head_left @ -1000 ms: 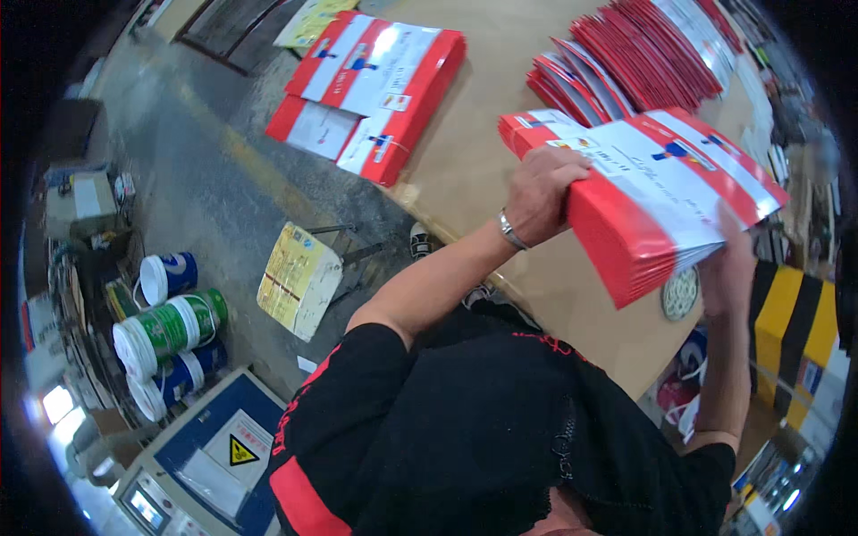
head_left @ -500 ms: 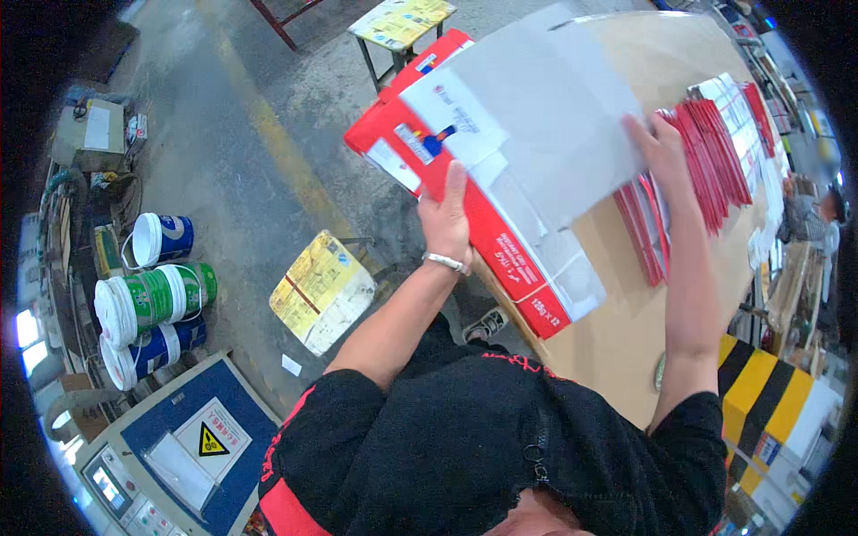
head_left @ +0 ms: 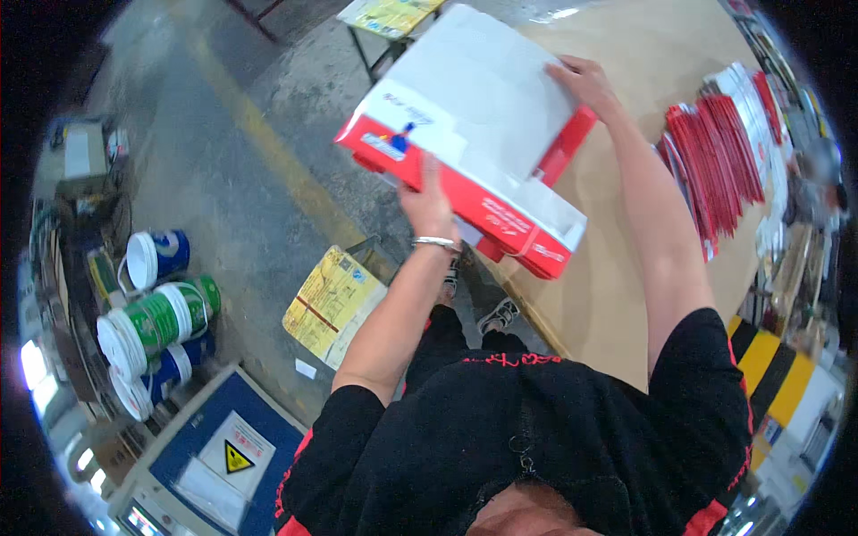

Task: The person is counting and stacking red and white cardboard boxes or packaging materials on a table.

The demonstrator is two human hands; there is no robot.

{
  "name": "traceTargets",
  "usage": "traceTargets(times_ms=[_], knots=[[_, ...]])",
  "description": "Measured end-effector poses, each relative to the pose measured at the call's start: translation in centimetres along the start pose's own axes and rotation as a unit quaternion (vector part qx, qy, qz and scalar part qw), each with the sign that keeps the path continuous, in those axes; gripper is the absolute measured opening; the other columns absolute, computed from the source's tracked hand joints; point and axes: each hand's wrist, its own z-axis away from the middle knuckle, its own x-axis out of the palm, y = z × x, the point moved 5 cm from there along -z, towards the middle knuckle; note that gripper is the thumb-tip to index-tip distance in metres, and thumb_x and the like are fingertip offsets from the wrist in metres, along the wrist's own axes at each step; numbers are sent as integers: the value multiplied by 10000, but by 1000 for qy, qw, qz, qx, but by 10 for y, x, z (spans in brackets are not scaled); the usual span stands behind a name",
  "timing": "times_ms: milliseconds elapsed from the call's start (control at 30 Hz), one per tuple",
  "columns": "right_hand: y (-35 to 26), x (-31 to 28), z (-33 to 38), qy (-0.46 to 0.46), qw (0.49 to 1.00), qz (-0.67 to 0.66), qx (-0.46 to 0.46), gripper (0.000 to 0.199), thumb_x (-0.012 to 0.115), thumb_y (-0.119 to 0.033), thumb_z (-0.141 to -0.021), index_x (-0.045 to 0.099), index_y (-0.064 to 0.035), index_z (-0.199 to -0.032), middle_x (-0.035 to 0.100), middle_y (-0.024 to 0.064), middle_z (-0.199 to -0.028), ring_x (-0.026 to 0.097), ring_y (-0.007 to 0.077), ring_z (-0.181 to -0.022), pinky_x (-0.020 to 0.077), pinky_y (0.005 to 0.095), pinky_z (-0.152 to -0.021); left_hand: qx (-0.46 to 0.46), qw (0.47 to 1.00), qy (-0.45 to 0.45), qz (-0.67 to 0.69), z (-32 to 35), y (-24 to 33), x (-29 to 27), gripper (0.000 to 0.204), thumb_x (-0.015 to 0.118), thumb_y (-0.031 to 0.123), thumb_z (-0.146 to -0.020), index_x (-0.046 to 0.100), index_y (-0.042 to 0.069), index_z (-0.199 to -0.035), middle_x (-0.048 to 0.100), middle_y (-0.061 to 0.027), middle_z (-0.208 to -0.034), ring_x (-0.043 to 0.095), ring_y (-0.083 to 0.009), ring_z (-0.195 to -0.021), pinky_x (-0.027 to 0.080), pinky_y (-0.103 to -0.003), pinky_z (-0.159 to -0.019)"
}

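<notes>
My left hand (head_left: 429,207) grips the near-left edge of a stack of flat red-and-white printed carton blanks (head_left: 500,98), thumb on top and the other fingers hidden beneath. My right hand (head_left: 585,87) is closed on the stack's far-right edge. The blanks are held tilted over the table's left edge. A thin band or string crosses their near end. Below the top blank, red flaps of others stick out at the right and near sides. To the right of my right arm, a row of folded red cartons (head_left: 715,161) stands on the brown table (head_left: 617,268).
Two yellow-topped stools (head_left: 332,299) stand left of the table and beyond it. Several paint buckets (head_left: 161,317) lie at the left, above a blue machine panel (head_left: 223,447). A yellow-black striped guard (head_left: 773,371) stands at the right, with another person (head_left: 813,188) behind.
My right hand has moved left and away from me, onto the stack's edge. The loose pale sheet no longer extends to the right. The stack has shifted slightly away from me.
</notes>
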Motion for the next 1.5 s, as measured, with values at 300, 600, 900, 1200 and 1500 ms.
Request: traceTargets(times_ms=[300,600,900,1200,1500], knots=[[38,-7,-5,-27,996,-25,81,321,635,-262,-835,661,-8,-1030,648,20,-858,561,91,-764,445,239,-695,2,999,6,-39,0,-21,7,530,719,310,-791,439,-18,-1099,557,-113,-1046,535,-165,-937,445,-307,-839],[40,19,-17,-13,993,-77,83,299,652,-247,-834,667,-1,-1003,630,-28,-815,528,58,-715,423,210,-639,-12,999,1,-46,-14,-13,1,493,708,291,-800,466,-20,-1097,583,-110,-1041,559,-148,-931,456,-295,-833],[49,29,-18,-57,996,18,62,302,650,-256,-830,663,-7,-999,621,1,-745,535,77,-699,435,231,-644,26,947,-64,-313,-30,25,-54,384,657,332,-825,593,-13,-979,620,-104,-927,588,-147,-735,473,-288,-681],[50,8,12,129,990,31,39,433,624,-247,-846,549,18,-1181,597,98,-1013,547,143,-883,441,276,-787,388,775,10,-498,-62,83,-55,321,703,71,-715,589,60,-1015,549,-99,-993,571,-233,-847,479,-322,-728],[96,24,170,175,861,-334,341,570,601,-377,-865,431,52,-1200,536,118,-1087,543,184,-941,441,305,-835,423,744,-43,-515,-72,77,-60,320,727,68,-649,579,46,-932,567,-122,-993,566,-297,-937,472,-362,-782]])
